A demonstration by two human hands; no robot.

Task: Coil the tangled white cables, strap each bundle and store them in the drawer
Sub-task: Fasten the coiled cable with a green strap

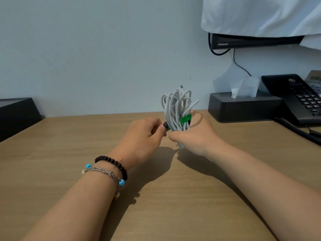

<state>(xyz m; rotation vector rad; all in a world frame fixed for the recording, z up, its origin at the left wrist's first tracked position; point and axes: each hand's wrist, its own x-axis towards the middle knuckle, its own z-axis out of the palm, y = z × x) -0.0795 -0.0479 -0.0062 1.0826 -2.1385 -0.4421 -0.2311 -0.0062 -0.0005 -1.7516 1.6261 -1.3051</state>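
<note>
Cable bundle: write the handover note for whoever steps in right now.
Right hand grips the coiled white cable bundle upright above the desk.
Left hand pinches the free end of the green strap, which crosses the bundle's middle.
Done: this cable is coiled and the strap is partly round it.
Left: close the strap, then store the bundle. No drawer or other cables are in view.
</note>
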